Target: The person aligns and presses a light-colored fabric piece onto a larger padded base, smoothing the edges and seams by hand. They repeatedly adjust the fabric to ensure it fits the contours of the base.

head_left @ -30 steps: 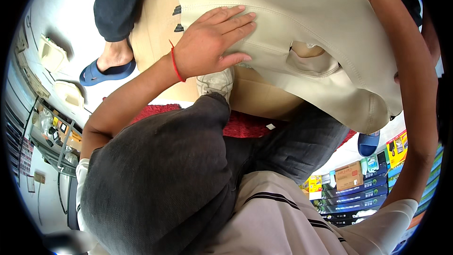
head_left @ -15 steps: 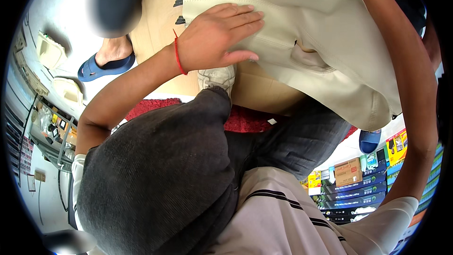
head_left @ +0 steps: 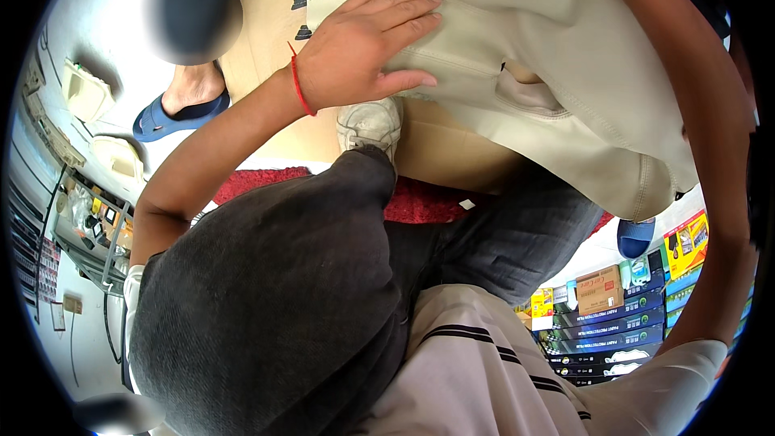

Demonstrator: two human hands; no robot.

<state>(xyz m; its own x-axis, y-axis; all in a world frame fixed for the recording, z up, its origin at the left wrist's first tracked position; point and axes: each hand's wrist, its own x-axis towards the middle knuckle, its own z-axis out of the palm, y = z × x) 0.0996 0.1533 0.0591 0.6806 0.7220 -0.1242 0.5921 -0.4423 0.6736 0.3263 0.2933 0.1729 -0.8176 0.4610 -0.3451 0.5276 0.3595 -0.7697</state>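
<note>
A cream leather-like cover with stitched seams is spread over cardboard at the top of the head view. It looks like a seat cover, with an oval opening near its middle. My left hand rests flat on its left part, fingers stretched out and thumb apart, gripping nothing. A red string circles that wrist. My right forearm curves up along the cover's right side; its hand lies beyond the top edge, out of sight.
Cardboard lies under the cover, with a red mat below it. My shoe presses on the cardboard. Another person's foot in a blue slipper stands at left. Stacked boxes are at lower right, a metal rack at left.
My left hand has shifted slightly up and left, still flat on the cover. My right hand has gone past the top edge. The cover's right side has moved a little to the right.
</note>
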